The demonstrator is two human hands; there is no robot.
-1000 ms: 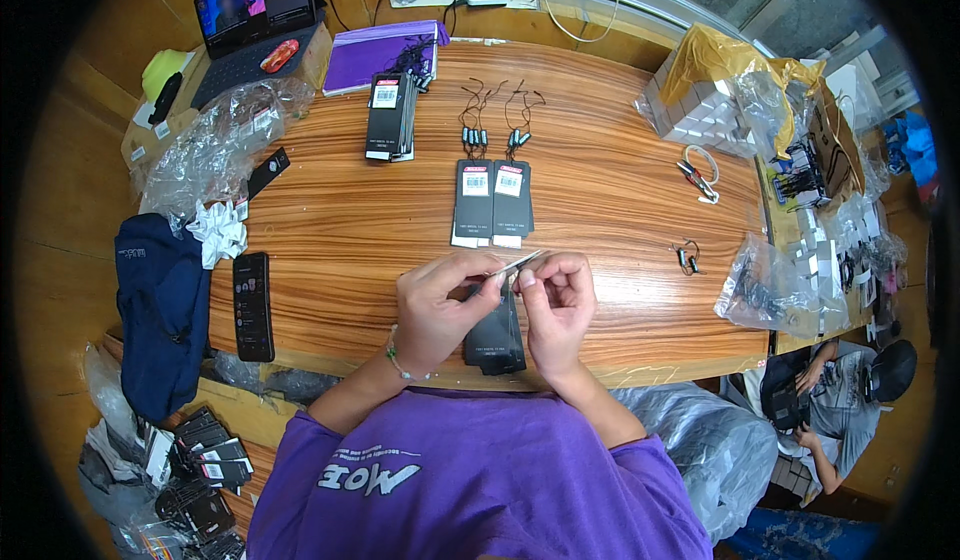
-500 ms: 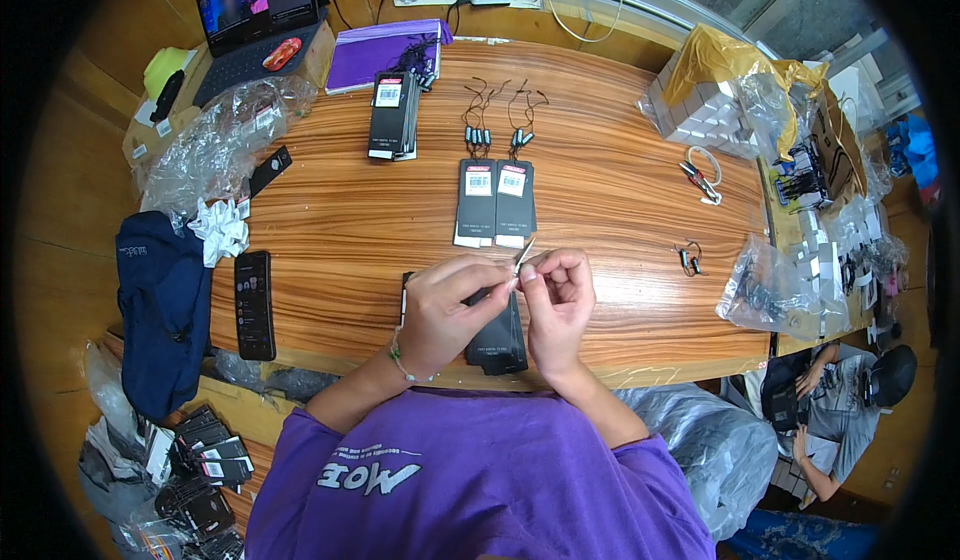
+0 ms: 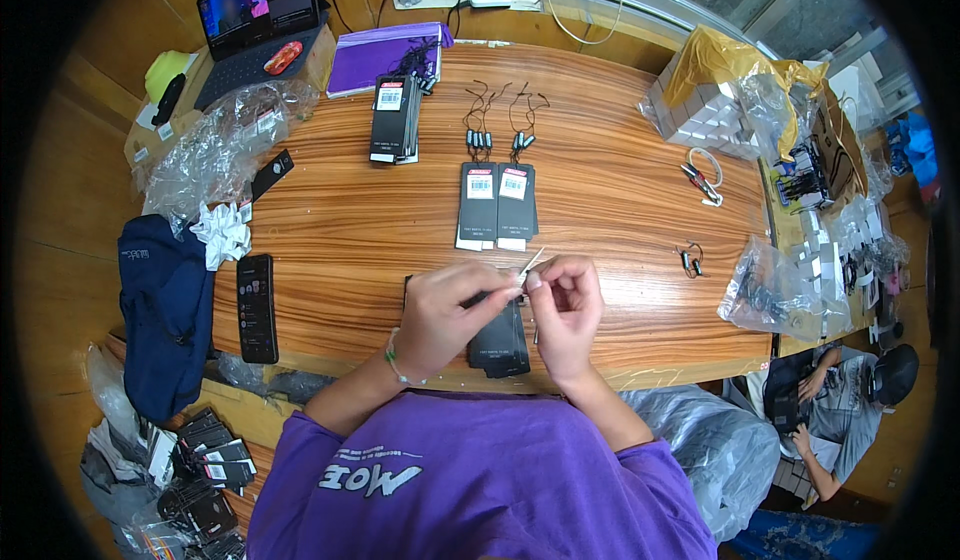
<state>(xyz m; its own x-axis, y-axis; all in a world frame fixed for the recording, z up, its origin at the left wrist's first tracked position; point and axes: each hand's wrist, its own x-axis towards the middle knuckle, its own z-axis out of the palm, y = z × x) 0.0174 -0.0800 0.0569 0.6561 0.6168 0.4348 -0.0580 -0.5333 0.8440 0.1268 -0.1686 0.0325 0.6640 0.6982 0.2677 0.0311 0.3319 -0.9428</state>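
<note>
My left hand (image 3: 448,310) and my right hand (image 3: 568,312) meet above the near middle of the table, thumbs and fingers pinched together. Between their fingertips is a thin pale strip (image 3: 533,262), seen nearly edge-on; its kind is unclear. Beneath them lies a pile of black hang tags (image 3: 498,348), partly covered by the hands. Just beyond, two neat rows of black hang tags (image 3: 478,210) with white labels lie side by side, their dark cords stretching away from me. Farther left stands a taller stack of tags (image 3: 391,125).
A phone (image 3: 257,308) and dark blue cloth (image 3: 160,305) lie at left, near crumpled white paper (image 3: 220,233). At right are snips (image 3: 702,180), loose cords (image 3: 690,260), a plastic bag (image 3: 765,285) and white boxes (image 3: 700,115). Another person (image 3: 840,400) sits at lower right.
Both hands have shifted slightly to the right, still pinched together. The pale strip between them is tilted a little more to the right. The tags on the table look unchanged.
</note>
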